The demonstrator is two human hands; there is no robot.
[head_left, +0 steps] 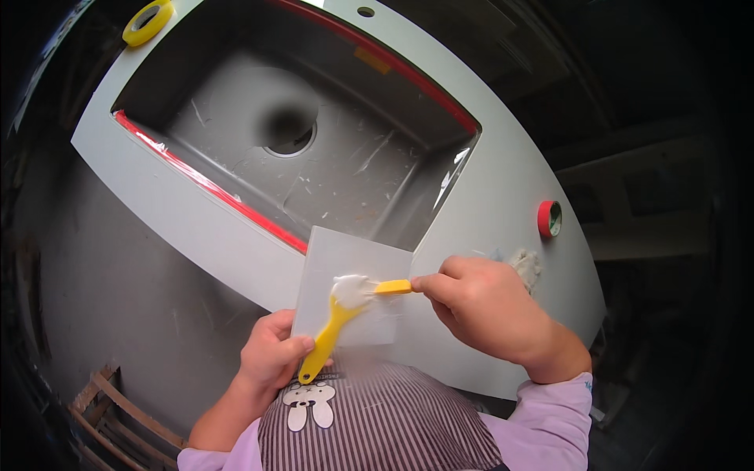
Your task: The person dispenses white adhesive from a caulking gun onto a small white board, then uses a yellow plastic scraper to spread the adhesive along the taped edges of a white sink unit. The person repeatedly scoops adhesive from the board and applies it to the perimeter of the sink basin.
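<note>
My left hand (pixel 271 351) is closed on the edge of a pale, flat square board (pixel 338 250), its thumb against the handle of a yellow scraper (pixel 333 334) lying across the board. White paste (pixel 353 290) covers that scraper's wide end. In my right hand (pixel 491 306), pinched between thumb and fingers, is a smaller yellow spreader (pixel 393 287). Its tip touches the paste from the right. The board is held in front of my striped apron, over the near edge of a white countertop (pixel 503 188).
A dark grey sink (pixel 369 177) is set in the countertop, with red tape (pixel 259 223) along its rim. A yellow tape roll (pixel 147 23) sits at the far left corner. A red tape roll (pixel 549 219) and a crumpled whitish cloth (pixel 525 269) lie at right. Wooden slats (pixel 129 416) stand at lower left.
</note>
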